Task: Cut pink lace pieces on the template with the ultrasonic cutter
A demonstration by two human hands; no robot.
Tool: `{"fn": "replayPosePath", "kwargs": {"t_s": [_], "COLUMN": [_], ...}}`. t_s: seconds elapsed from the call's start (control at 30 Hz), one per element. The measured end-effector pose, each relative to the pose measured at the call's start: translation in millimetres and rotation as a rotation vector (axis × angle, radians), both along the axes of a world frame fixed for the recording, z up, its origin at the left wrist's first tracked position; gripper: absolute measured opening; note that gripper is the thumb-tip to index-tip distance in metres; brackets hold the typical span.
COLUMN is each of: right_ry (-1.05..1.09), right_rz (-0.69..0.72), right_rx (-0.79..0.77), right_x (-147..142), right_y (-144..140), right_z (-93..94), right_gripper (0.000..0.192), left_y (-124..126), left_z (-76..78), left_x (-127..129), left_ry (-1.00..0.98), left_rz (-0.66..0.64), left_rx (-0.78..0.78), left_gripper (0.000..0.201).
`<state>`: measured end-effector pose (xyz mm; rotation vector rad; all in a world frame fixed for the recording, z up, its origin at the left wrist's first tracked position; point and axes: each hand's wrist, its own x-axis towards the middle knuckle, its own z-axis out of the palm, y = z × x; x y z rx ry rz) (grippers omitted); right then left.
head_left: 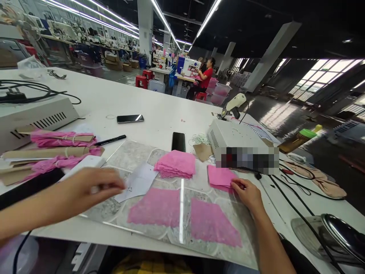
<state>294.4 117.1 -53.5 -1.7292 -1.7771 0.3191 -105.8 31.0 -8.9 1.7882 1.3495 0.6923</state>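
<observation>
My left hand (98,184), a little smeared by motion, hovers above the left edge of a white paper sheet (139,180) with handwriting. Its fingers are loosely bent, a gap shows beside the thumb, and nothing is visible in them. At the right, my right hand (248,192) pinches the corner of a small stack of pink fabric pieces (219,177). A thicker pile of pink lace-edged fabric (175,163) lies between the hands. Nearer to me, two single sheer pink fabric pieces lie flat, one at left (156,207) and one at right (213,222).
A glossy marbled board (114,219) lies under the fabric. Around it are two phones (130,118) (178,141), a black pen (111,140), pink bundles (64,137), a grey machine box (236,139) with cables, and a glass jar (310,236). Beyond, a person in red sits sewing.
</observation>
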Motion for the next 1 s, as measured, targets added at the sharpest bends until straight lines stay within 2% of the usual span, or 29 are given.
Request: {"fn": "replayPosePath", "kwargs": {"t_s": [0.1,0.17,0.23,0.33,0.53,0.67,0.87,1.0], "right_ry": [-0.007,-0.021,-0.039,-0.057,-0.018,0.024,0.051,0.06], "right_rz": [0.024,0.03,0.033,0.036,0.027,0.012,0.007,0.055], "right_rx": [-0.005,-0.011,-0.02,-0.025,-0.021,-0.014,0.016,0.083], "right_x": [-2,-2,-2,1,-1,-4,-5,-8], "right_y": [1,2,3,6,8,6,3,-2], "right_z": [-3.4,-6.3,-9.6,-14.2,-15.7,-11.3,-5.8,-0.9], "right_gripper": [0.046,0.044,0.042,0.041,0.039,0.038,0.038,0.043], "left_y": [42,67,85,102,120,128,138,144], "left_z": [8.1,10.9,10.9,5.6,-13.2,-19.8,-15.2,-8.9], "left_x": [72,111,135,156,186,190,180,177], "left_ry": [0.062,0.096,0.114,0.165,0.276,0.282,0.202,0.166], "left_rz": [-0.135,-0.223,-0.262,-0.33,-0.38,-0.372,-0.397,-0.4], "left_rx": [0.131,0.178,0.191,0.174,0.061,0.013,-0.004,-0.019], "left_gripper": [0.023,0.02,0.016,0.014,0.031,0.031,0.032,0.031]}}
